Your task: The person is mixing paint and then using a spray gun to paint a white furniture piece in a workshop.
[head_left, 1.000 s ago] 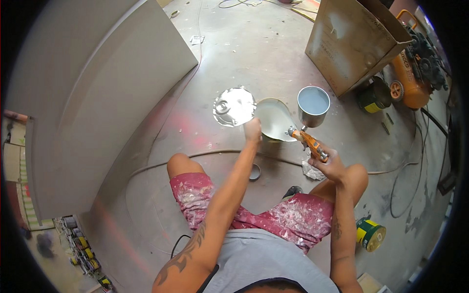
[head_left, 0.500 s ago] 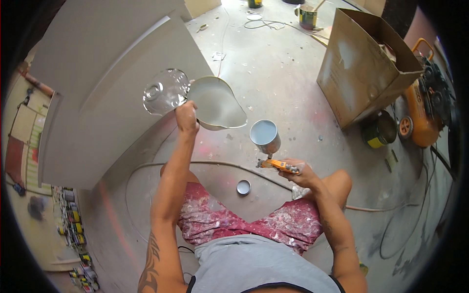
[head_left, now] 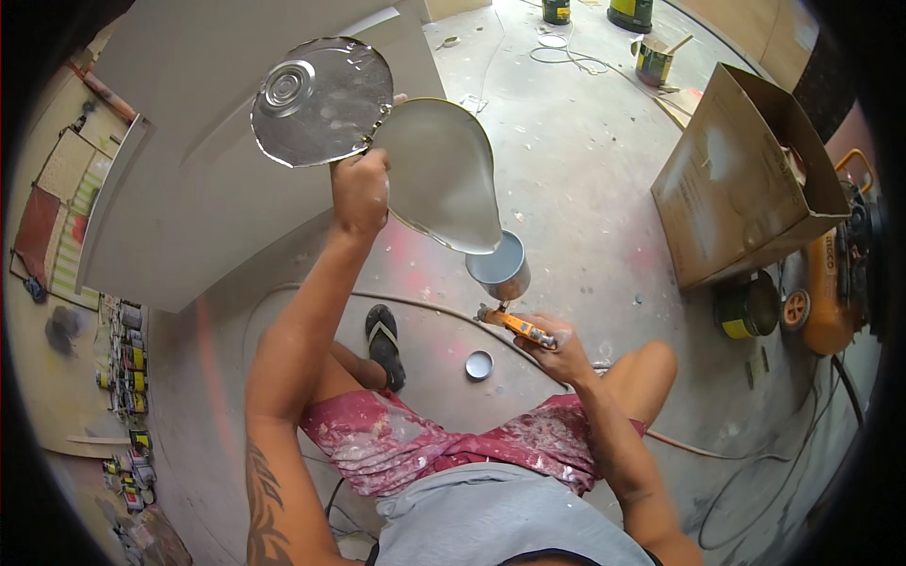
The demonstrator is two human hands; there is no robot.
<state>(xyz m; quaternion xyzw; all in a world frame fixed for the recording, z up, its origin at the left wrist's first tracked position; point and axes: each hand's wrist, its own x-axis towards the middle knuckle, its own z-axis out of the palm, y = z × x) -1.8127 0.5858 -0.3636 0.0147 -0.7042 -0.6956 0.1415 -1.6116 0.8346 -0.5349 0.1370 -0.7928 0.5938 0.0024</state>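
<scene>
Overhead, left hand (head_left: 360, 191) grip tight on tilted paint can (head_left: 439, 174), right hand (head_left: 557, 346) grip around spray gun (head_left: 505, 288).

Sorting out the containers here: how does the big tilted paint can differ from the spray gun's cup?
The paint can is far wider than the metal cup. The can is raised and tipped steeply, spout squeezed to a point over the cup; the cup stands upright. The left hand grips the can; the right hand holds the spray gun beneath the cup. Both are open-topped metal.
</scene>
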